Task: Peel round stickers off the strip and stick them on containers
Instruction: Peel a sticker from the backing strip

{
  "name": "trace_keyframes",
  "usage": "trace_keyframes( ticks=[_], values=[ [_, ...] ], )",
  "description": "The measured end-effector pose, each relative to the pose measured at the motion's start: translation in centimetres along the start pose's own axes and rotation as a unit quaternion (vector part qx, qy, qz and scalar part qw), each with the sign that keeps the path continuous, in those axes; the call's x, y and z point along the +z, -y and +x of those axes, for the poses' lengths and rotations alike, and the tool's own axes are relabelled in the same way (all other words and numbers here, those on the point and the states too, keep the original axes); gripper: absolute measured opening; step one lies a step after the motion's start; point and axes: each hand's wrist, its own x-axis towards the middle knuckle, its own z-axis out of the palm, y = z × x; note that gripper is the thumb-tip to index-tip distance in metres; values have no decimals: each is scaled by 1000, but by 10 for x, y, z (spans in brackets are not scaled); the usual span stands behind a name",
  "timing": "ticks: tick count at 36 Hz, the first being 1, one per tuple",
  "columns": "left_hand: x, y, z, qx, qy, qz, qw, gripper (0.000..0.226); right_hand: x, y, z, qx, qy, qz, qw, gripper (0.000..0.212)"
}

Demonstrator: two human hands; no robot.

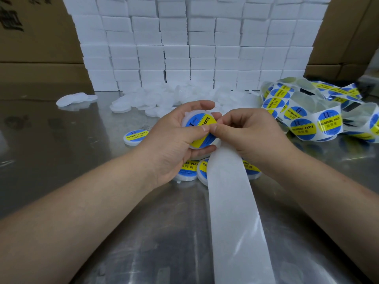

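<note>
My left hand [174, 140] has its fingers curled round a container [187, 118] at frame centre, and the right hand [248, 134] pinches the edge of the sticker [206, 123] on top. Both hands hide most of the labelled containers [187, 171] below. No idea how the bare strip [231, 212] is held. The sticker tangle [315, 119] sits on the right, with plain lids [151, 99] behind, all on the surface [61, 160].

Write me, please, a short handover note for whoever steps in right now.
Left hand grips a round white plastic container; right hand pinches the round blue-and-yellow sticker on it. Empty backing strip trails toward you; full sticker strip heaped right. Done: several labelled containers near the hands. Left: unlabelled white containers piled behind.
</note>
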Motion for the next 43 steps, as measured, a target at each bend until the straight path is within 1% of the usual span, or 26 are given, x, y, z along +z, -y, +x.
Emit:
trace_keyframes(
  ticks=[15, 20, 25, 31, 33, 36, 37, 40, 43],
  values=[
    [0, 0, -1, 2, -6, 20, 1000, 33, 0, -2, 1, -4, -2, -15, 1000, 20],
    [2, 0, -2, 4, -9, 33, 999, 32, 1, -3, 2, -6, -4, -20, 1000, 23],
    [2, 0, -3, 14, -13, 59, 998, 34, 1, -5, 2, -11, -8, -27, 1000, 23],
    [6, 2, -6, 43, -15, 112, 993, 37, 2, -7, 3, -15, -21, -72, 997, 20],
    [7, 1, -7, 52, -15, 125, 991, 36, 1, -8, 3, -16, -25, -83, 996, 24],
    [8, -3, -8, 73, -13, 144, 987, 35, -2, -9, 5, -18, -45, -106, 993, 41],
    [8, -5, -8, 76, -10, 146, 986, 35, -2, -10, 6, -18, -50, -111, 992, 44],
    [8, -7, -9, 59, -12, 123, 991, 37, -3, -12, 7, -16, -47, -111, 993, 46],
    [7, -8, -8, 46, -43, 81, 995, 39, -1, -11, 6, -16, -36, -94, 995, 45]
  ],
)
